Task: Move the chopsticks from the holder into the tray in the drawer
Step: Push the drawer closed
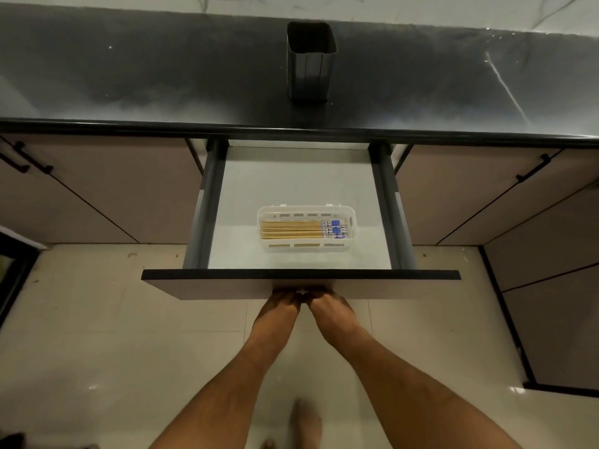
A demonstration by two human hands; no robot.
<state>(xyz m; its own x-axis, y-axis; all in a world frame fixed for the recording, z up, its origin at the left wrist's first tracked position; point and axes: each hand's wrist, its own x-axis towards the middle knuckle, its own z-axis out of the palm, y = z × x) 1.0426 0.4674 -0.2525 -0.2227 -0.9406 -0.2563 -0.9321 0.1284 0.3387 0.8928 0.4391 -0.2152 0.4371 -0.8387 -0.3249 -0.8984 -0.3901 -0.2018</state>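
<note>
A dark square holder (310, 61) stands on the black counter, and nothing sticks out of its top. Below it the drawer (299, 275) is pulled out. A white slotted tray (306, 247) lies on the drawer floor near the front. Several wooden chopsticks (291, 229) with blue-and-white patterned ends lie side by side in the tray. My left hand (285, 301) and my right hand (325, 301) meet under the middle of the drawer front, with the fingers curled on its handle; the fingertips are hidden beneath the panel.
The black counter (162, 92) runs the full width, with a marble wall behind. Closed cabinet doors with black handles (24, 157) flank the drawer. A cabinet run juts out on the right (551, 270). A pale tiled floor lies below, with a bare foot (306, 422) near the bottom.
</note>
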